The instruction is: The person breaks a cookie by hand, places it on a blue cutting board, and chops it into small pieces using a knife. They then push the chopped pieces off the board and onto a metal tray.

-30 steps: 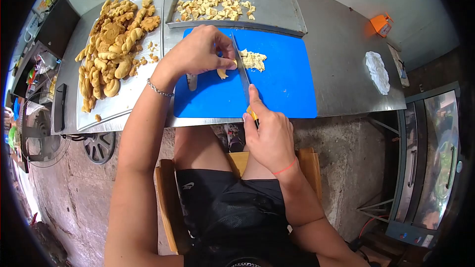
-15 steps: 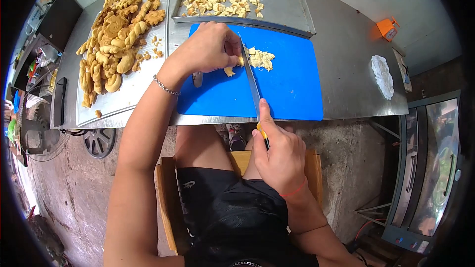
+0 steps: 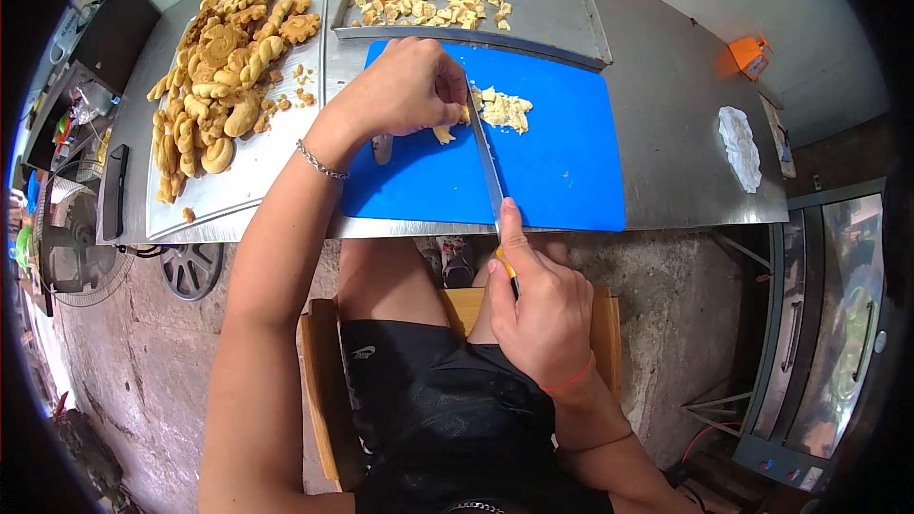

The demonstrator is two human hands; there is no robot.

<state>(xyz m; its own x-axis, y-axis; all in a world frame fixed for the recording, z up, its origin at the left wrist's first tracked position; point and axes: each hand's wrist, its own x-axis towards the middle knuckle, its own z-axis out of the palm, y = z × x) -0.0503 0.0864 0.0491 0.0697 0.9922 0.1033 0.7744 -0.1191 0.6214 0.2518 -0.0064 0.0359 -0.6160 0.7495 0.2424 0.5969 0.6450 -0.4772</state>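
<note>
Pastry piece just left of the knife, pinched in my left fingers.
Grip is narrow, over the blue board; the piece's long axis is mostly hidden. My right fingers wrap the knife's handle; its blade points away from me, slanting slightly left, cut bits to its right.

head view | is looking forward and steeply down from above the lap | is framing left hand and right hand near, tabletop spreading beyond
</note>
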